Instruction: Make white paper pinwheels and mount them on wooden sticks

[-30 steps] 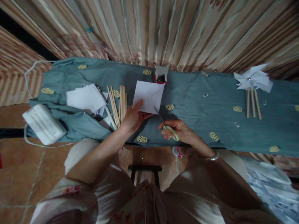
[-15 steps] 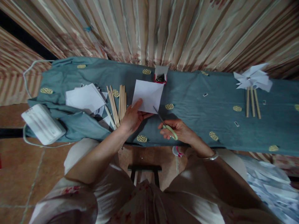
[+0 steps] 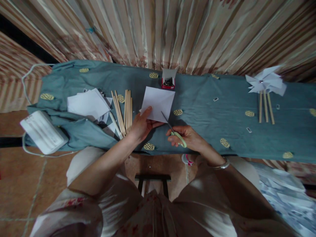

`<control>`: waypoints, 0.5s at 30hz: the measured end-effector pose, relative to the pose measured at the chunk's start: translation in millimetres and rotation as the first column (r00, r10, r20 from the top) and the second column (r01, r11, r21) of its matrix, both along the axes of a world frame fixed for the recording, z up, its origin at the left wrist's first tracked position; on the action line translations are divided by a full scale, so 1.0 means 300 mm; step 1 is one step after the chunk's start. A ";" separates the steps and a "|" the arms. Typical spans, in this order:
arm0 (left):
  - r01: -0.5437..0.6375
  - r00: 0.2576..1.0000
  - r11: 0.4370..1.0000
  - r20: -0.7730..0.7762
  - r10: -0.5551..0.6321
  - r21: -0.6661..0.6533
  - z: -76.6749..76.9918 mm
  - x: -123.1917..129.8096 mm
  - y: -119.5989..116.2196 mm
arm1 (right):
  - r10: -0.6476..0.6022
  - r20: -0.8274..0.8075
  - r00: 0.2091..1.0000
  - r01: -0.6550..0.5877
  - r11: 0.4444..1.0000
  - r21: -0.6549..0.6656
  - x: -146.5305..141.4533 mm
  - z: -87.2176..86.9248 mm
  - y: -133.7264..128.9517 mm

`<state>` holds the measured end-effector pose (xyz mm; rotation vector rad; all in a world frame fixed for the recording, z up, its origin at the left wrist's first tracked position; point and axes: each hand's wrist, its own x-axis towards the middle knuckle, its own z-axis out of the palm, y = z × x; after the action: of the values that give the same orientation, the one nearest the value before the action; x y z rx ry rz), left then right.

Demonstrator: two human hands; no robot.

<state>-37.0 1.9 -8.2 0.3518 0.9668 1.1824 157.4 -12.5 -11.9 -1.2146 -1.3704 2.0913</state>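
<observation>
Scissors (image 3: 179, 137) in the right hand (image 3: 189, 139) cover a corner of paper (image 3: 158, 102), pinched by the left hand (image 3: 142, 124), its fingers partly hidden underneath.

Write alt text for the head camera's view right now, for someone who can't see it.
A seated person's left hand holds a square of white paper while the right hand holds green-handled scissors at its lower edge. Wooden sticks and paper sheets lie to the left, paper pinwheels to the right.
</observation>
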 end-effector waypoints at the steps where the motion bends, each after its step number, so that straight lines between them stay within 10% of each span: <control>1: 0.006 1.000 1.000 -0.001 -0.006 0.002 0.000 -0.001 0.000 | -0.001 0.003 1.000 0.001 1.000 0.003 0.000 -0.001 0.000; 15: 0.020 1.000 1.000 -0.007 -0.020 -0.014 -0.005 0.010 -0.012 | -0.031 0.007 1.000 0.030 0.999 0.022 -0.006 0.006 -0.004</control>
<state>-34.1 -1.8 -9.7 0.3542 0.9749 1.1568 155.5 -13.5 -10.1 -1.2273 -1.3658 2.0479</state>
